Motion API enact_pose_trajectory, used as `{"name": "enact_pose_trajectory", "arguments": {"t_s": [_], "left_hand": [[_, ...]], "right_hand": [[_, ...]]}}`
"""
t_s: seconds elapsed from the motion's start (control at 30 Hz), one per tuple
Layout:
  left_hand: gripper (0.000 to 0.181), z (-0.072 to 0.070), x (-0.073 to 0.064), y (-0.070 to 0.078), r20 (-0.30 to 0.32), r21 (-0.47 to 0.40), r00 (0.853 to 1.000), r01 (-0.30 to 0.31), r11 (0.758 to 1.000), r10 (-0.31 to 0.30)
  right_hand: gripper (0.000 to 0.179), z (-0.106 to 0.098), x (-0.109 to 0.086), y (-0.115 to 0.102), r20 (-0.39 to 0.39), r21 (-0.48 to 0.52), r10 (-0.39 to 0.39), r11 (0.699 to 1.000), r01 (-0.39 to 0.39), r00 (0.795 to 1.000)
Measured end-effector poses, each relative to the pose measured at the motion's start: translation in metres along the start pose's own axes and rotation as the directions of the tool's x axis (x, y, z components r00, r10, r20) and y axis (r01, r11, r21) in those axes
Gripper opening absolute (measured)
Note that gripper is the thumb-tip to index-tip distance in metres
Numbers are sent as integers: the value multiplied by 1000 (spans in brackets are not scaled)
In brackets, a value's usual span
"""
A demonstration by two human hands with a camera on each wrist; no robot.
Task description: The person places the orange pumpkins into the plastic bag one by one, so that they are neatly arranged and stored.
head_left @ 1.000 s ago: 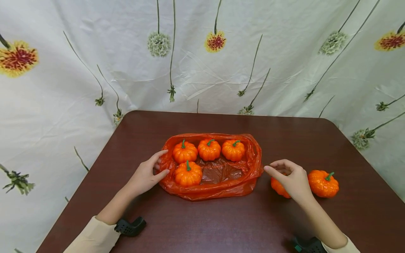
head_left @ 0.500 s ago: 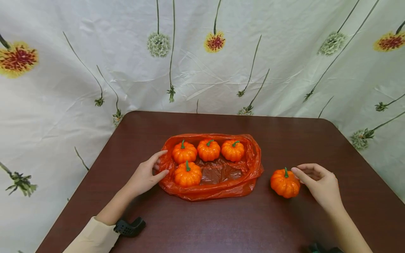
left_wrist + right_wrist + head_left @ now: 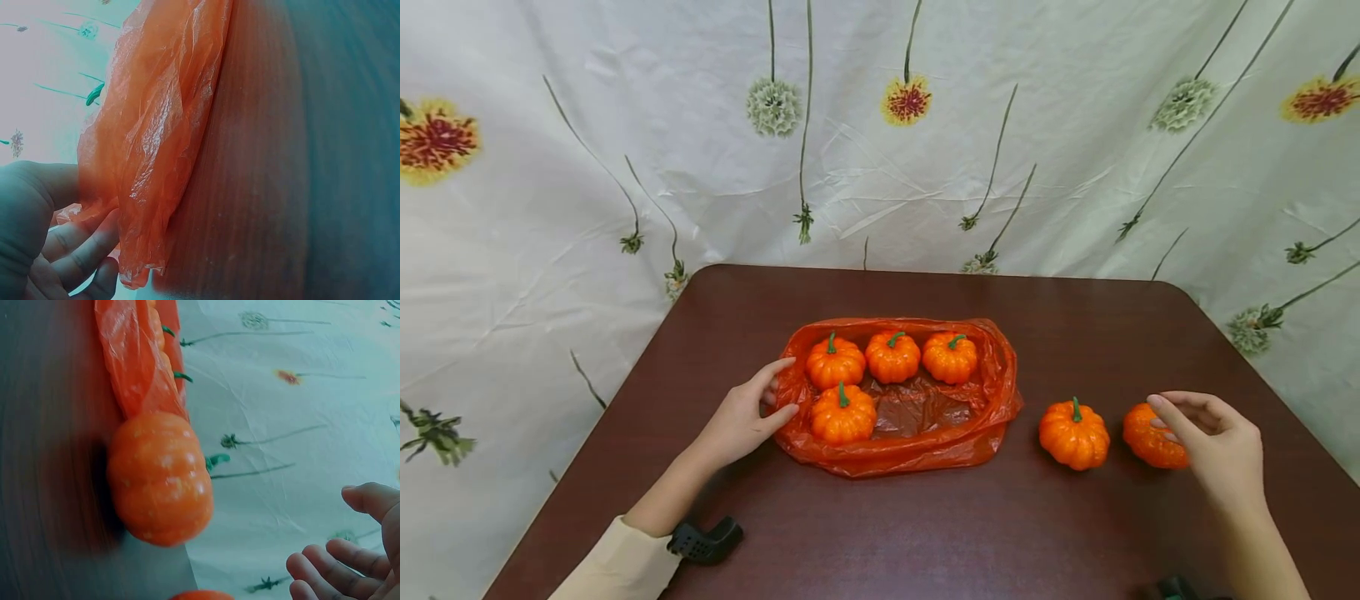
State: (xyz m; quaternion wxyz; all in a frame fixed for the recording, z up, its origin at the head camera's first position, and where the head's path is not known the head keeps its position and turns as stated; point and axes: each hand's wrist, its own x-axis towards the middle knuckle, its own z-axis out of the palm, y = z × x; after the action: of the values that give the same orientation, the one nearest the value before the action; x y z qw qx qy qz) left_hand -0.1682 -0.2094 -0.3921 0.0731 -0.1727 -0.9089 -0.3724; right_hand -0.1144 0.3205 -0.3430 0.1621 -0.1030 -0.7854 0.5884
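An orange-red plastic bag [image 3: 917, 458] sits open-mouthed on the table with several small pumpkins inside, one being the front-left pumpkin [image 3: 844, 421]. My left hand [image 3: 741, 421] holds the bag's left rim; in the left wrist view, plastic covers part of the thumb. Right of the bag stands a green-stemmed pumpkin [image 3: 1074, 442]. Beyond it lies another pumpkin [image 3: 1150, 442], partly hidden by my right hand [image 3: 1225, 446], which hovers at its right side with fingers loosely bent and holds nothing. The right wrist view shows that hand's fingers apart from the nearer pumpkin [image 3: 162, 481].
The dark brown table [image 3: 910, 533] has rounded far corners. A white flower-printed cloth [image 3: 700, 125] hangs behind it and at its sides. Black wrist devices sit on both arms, such as the left camera [image 3: 706, 542].
My right hand has moved right, away from the bag, past the nearer pumpkin to the far-right one. The left hand stays at the bag's rim; the pumpkins have not moved.
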Motion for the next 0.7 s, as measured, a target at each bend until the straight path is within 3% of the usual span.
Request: {"name": "enact_pose_trajectory", "arguments": {"t_s": [0.17,0.37,0.6,0.7], "left_hand": [[60,0,0,0,5,-6,1000,5,1000,-5],[60,0,0,0,5,-2,1000,3,1000,-3],[60,0,0,1,4,3,1000,4,1000,-4],[60,0,0,1,4,1,1000,3,1000,-3]], "right_hand": [[5,-12,8,6,-111,239,58,971,-30,992],[6,-21,19,14,-181,334,130,940,-63,975],[13,-31,30,31,-239,219,205,964,-153,949],[16,-35,33,41,-204,151,225,969,-197,953]]}}
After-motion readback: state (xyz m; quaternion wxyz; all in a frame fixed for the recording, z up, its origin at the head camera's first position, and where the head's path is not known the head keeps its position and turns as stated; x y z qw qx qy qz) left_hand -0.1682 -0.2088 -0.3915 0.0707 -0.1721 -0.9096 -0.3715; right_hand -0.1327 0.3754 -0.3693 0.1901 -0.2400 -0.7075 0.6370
